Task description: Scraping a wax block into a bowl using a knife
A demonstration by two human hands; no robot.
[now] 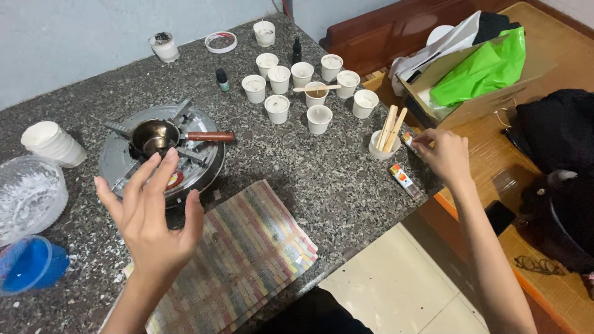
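Left hand (151, 219): hovered open-fingered just before the stove (162, 154), holding nothing.
Right hand (444, 156): pinched, seemingly, a small lighter (409, 141) beside the stick cup (383, 146).

Home craft corner: granite counter (346, 179), small burner (162, 154), paper cups (278, 108), wooden bench (383, 31), tiled floor (396, 291).

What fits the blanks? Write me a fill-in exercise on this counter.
1. The left hand hovers open in front of the ____, which holds a small pot.
2. The right hand pinches a lighter beside a cup holding wooden ____.
3. The mat under the left wrist is ____.

Missing: stove; sticks; striped
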